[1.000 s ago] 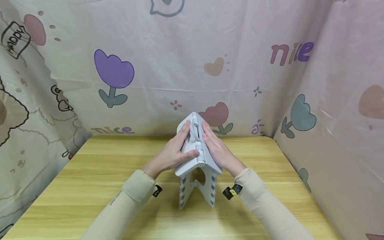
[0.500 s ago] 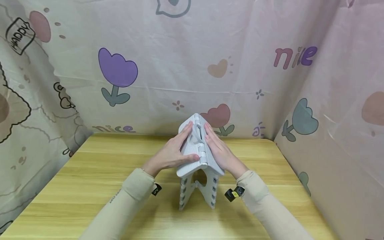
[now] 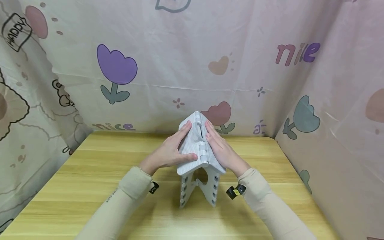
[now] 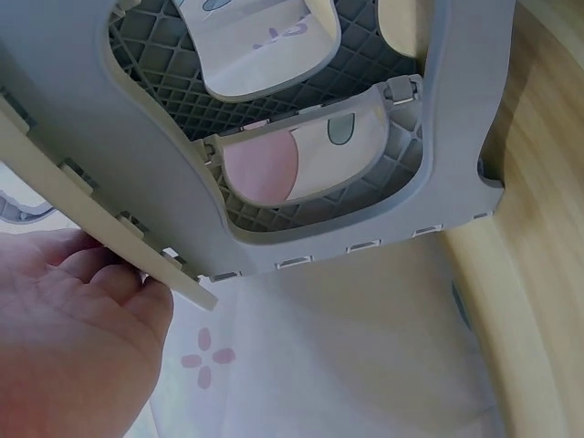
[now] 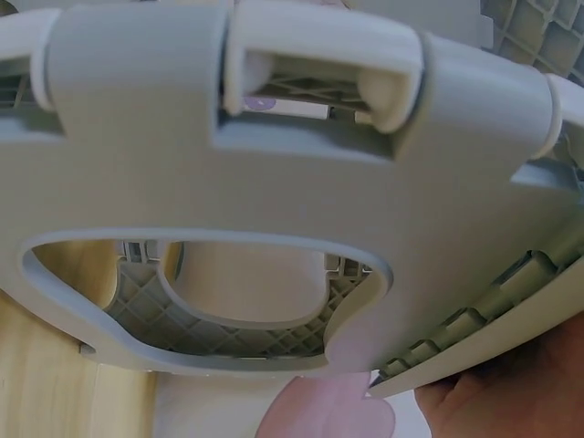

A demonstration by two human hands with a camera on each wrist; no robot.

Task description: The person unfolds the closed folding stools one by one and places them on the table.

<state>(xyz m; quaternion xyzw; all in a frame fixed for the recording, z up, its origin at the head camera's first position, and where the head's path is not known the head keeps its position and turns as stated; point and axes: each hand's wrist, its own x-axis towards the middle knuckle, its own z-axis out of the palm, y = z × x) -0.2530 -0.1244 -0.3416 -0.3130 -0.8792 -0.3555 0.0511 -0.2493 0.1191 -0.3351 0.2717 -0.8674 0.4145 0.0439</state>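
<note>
A white plastic folding step stool (image 3: 192, 146) stands half folded on the wooden table. Its two top panels slope down from a hinged ridge like a roof, with a slotted handle (image 3: 197, 132) along the ridge. My left hand (image 3: 169, 150) lies on the left panel with fingers extended, its thumb near the ridge. On the right panel my right hand (image 3: 222, 148) presses with straight fingers side by side. Beneath, the legs (image 3: 187, 191) stand apart. In the left wrist view, the latticed underside and leg frame (image 4: 456, 100) show; the right wrist view shows the leg panel (image 5: 301, 192) and hinges.
The wood-grain table (image 3: 90, 183) extends around the stool. Behind it hangs a pale printed cloth (image 3: 168, 60), which also covers both sides. A small black wrist device (image 3: 236, 191) sits at the right cuff, another (image 3: 154, 187) at the left.
The head view has shifted slightly. The hands stay on the two panels, and the stool stands nearly as before, its top panels perhaps a little wider apart.
</note>
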